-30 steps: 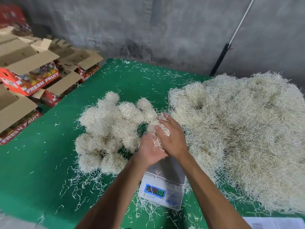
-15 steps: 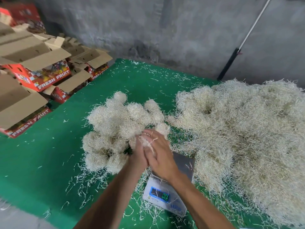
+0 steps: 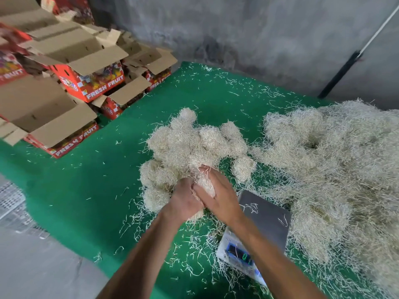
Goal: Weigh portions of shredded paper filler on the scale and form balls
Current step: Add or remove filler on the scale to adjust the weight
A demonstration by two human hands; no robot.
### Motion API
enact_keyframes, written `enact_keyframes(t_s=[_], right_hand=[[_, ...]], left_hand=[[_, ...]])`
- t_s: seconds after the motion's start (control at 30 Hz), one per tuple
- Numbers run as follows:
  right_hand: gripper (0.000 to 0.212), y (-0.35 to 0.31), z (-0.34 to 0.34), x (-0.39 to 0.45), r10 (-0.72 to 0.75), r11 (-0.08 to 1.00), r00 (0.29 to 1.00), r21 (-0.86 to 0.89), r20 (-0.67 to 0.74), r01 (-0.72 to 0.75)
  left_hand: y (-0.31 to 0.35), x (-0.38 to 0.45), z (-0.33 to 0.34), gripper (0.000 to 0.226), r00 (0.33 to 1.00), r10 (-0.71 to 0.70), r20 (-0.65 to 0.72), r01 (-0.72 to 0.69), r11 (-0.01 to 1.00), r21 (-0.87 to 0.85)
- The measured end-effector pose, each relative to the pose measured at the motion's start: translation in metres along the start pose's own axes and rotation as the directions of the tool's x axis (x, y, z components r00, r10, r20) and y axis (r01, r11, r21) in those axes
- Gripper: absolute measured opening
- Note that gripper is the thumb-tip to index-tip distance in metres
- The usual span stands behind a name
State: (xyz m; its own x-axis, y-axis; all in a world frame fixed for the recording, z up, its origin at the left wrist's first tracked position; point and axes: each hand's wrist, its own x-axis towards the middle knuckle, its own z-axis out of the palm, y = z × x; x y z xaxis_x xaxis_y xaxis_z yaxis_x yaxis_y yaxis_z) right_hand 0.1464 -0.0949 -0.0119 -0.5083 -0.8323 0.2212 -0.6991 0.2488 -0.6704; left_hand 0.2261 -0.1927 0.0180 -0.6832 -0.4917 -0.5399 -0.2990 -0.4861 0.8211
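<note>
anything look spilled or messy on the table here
Yes. Loose paper shreds lie scattered over the green table cover, thickest by the scale, and a few strands lie on its platform. The big filler heap crowds the scale's right edge. Both hands, left hand and right hand, grip a wad.

A wad of pale shredded paper [image 3: 204,186] sits squeezed between two hands, just left of the scale [image 3: 262,221]. The scale's grey pan carries only a few stray shreds, its display lit green. Finished balls [image 3: 190,145] cluster beyond the wad, touching. The loose heap [image 3: 336,169] sprawls right of the scale.
</note>
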Motion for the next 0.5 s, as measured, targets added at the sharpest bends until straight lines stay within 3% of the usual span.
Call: enact_keyframes(t_s=[0.1, 0.2, 0.3, 0.37, 0.4, 0.5], right_hand=[[0.063, 0.002, 0.024, -0.002, -0.006, 0.999, 0.999, 0.044, 0.034, 0.004], [0.057, -0.012, 0.033, 0.019, -0.087, 0.996, 0.989, -0.024, 0.123, 0.091], [0.073, -0.009, 0.024, 0.055, 0.003, 1.000, 0.998, 0.009, 0.060, -0.004], [0.085, -0.006, 0.019, 0.067, 0.048, 0.998, 0.998, -0.041, 0.034, -0.047], [0.088, -0.003, 0.016, 0.068, 0.071, 0.995, 0.997, -0.069, 0.034, -0.068], [0.088, 0.021, 0.008, 0.053, 0.111, 0.989, 0.993, -0.097, 0.029, -0.108]], left_hand=[[0.015, 0.020, -0.029, 0.054, 0.989, -0.130, 0.063, 0.144, 0.919, -0.367], [0.022, 0.023, -0.045, 0.073, 0.985, -0.140, 0.106, 0.173, 0.875, -0.452], [0.019, 0.026, -0.060, 0.074, 0.989, -0.114, -0.090, 0.070, 0.917, -0.393], [0.012, 0.028, -0.071, 0.069, 0.956, -0.036, -0.292, 0.004, 0.994, -0.112], [0.006, 0.030, -0.073, 0.066, 0.944, -0.010, -0.329, 0.006, 1.000, -0.013], [-0.010, 0.035, -0.065, 0.050, 0.947, -0.121, -0.297, 0.118, 0.993, -0.031]])
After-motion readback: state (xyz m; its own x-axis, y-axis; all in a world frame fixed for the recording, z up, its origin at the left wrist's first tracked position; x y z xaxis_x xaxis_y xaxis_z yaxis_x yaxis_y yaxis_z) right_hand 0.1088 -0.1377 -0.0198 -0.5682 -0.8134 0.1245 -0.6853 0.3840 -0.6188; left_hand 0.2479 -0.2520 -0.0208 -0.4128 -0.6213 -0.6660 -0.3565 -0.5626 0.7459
